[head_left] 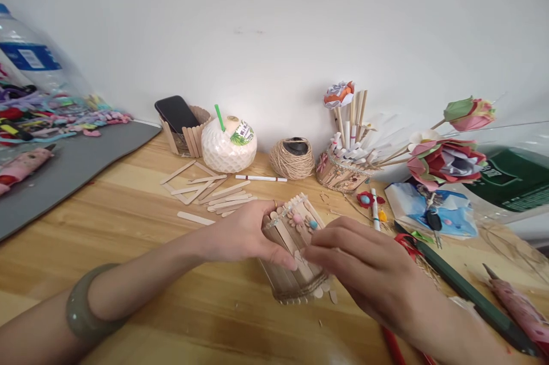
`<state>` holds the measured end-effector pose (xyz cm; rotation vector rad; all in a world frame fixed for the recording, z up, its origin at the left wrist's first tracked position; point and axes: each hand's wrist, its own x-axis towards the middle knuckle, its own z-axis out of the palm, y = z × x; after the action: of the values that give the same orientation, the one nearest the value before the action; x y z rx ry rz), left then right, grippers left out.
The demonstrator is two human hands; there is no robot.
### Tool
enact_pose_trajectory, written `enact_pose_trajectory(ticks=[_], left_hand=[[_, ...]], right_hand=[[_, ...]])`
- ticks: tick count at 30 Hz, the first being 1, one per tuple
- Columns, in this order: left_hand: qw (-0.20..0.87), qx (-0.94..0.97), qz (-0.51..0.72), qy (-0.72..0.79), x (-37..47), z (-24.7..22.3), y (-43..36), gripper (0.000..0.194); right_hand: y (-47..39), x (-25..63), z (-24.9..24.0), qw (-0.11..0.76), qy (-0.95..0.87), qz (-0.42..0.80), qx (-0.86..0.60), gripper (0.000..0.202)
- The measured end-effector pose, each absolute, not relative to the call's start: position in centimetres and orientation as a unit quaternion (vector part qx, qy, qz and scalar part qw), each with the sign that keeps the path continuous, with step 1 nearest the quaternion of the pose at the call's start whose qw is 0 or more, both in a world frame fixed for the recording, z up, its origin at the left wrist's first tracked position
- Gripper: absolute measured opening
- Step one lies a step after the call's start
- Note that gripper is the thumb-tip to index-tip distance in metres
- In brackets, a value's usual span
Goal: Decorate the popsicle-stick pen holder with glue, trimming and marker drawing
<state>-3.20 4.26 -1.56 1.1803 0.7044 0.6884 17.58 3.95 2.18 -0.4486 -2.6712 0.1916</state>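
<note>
Right hand (377, 273), its fingers bunched narrow, is touching the front of a tilted, tan wooden-stick holder (281, 279) with pink and blue flower trims (298, 218), which the left hand (249, 233) is gripping at the middle of the wooden table (206, 319). Loose flat sticks (231, 201) are lying just behind; a white coconut (229, 150) and brown twine ball (286, 163) are sitting near the back edge.

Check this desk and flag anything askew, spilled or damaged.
Nothing looks spilled or broken. The loose wooden sticks lie untidily crisscrossed beyond the left hand, and the coconut with its straw seems an odd item near the twine.
</note>
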Motion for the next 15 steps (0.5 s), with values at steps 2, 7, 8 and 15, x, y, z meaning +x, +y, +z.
enact_pose_trajectory(ticks=[2, 7, 8, 15], left_hand=[[0.702, 0.545, 0.311, 0.335, -3.33, -1.56, 4.36, 0.038], [0.682, 0.564, 0.303, 0.354, -3.59, -1.69, 4.63, 0.046], [0.679, 0.567, 0.302, 0.355, -3.61, -1.72, 4.65, 0.048], [0.704, 0.550, 0.300, 0.333, -3.49, -1.69, 4.52, 0.043]], right_hand=[[3.97, 17.90, 1.77, 0.271, -0.928, 0.111, -0.230, 0.013], [3.65, 18.20, 1.79, 0.231, -0.936, 0.123, -0.237, 0.021], [3.58, 18.17, 1.91, 0.217, -0.942, 0.112, -0.231, 0.023], [3.58, 17.69, 2.12, 0.178, -0.952, 0.110, -0.221, 0.024]])
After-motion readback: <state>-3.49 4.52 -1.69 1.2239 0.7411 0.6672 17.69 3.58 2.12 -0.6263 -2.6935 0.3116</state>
